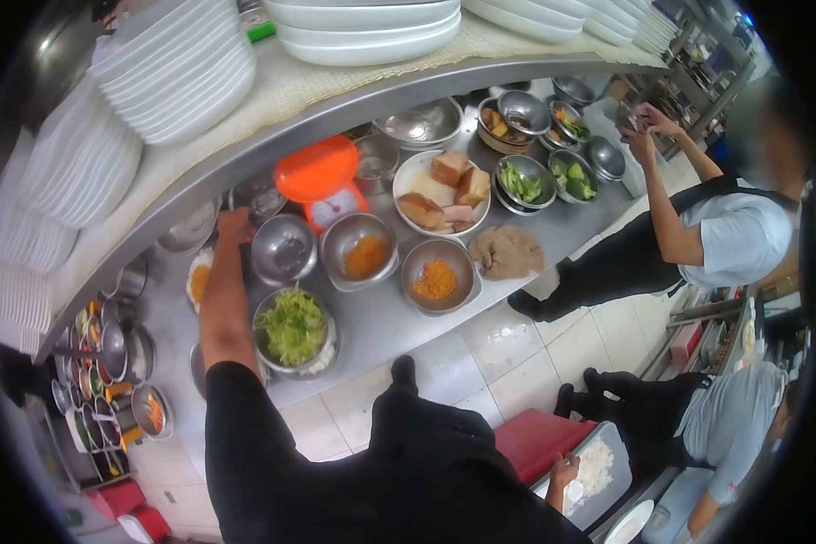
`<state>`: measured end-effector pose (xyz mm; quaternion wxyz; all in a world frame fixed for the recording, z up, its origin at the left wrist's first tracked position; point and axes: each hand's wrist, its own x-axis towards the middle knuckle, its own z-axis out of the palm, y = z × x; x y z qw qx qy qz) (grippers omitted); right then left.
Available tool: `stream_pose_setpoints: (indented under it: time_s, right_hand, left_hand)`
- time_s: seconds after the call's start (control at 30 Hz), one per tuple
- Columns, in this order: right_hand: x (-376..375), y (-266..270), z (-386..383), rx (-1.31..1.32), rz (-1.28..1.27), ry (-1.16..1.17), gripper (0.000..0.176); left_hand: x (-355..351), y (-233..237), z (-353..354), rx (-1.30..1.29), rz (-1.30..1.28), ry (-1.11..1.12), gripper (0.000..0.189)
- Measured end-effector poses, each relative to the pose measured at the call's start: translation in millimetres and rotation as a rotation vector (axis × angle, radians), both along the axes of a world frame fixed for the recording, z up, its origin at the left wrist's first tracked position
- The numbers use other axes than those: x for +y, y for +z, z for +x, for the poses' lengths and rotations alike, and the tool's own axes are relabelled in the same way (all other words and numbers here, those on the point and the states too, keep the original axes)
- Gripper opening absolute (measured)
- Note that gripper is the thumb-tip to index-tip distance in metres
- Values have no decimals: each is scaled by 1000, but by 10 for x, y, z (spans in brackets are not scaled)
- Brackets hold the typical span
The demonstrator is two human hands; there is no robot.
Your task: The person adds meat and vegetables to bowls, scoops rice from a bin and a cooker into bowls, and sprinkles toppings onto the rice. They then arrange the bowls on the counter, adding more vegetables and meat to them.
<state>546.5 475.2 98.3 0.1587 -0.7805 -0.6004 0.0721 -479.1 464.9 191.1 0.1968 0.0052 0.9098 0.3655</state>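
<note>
My left hand (236,225) reaches across the steel counter, fingers curled together by a small steel bowl (261,198); whatever they grip is too small to make out. Below that arm stands a steel bowl of chopped green leaves (290,328). An unfilled steel bowl (284,248) and an orange kitchen scale (315,177) are to the right of the hand. Low at the right, my right hand (564,470) is closed around a small white object (573,494) over a tub of white rice (598,464). My body hides most of the right forearm.
Two steel bowls of orange food (366,257) (436,279), a plate of meat chunks (444,192) and a brown cloth (506,252) share the counter. Stacked white plates (177,68) line the shelf above. Two co-workers (730,227) (734,412) stand to the right.
</note>
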Motion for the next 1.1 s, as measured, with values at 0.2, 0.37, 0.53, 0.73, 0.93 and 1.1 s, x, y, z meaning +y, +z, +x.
stream_pose_setpoints:
  time_s: [0.2,0.37,0.53,0.73,0.93,1.1]
  right_hand:
    - [-25,44,-167,59,-94,-133,42]
    - [91,-43,-248,146,-152,-141,37]
    - [572,-286,-321,120,9,-6,45]
    - [1276,-72,-878,404,-61,-144,34]
    - [1236,-903,-534,353,-532,194,42]
    - [1089,-1726,166,1043,-1129,121,50]
  left_hand:
    - [147,418,131,140,110,82,32]
    - [-205,233,-290,730,-438,-326,36]
    - [-742,794,15,1324,-818,-437,27]
    - [-1210,1775,1279,1155,-280,-134,23]
    - [-668,2487,3247,594,121,65,18]
    - [188,2113,4449,252,607,-192,29]
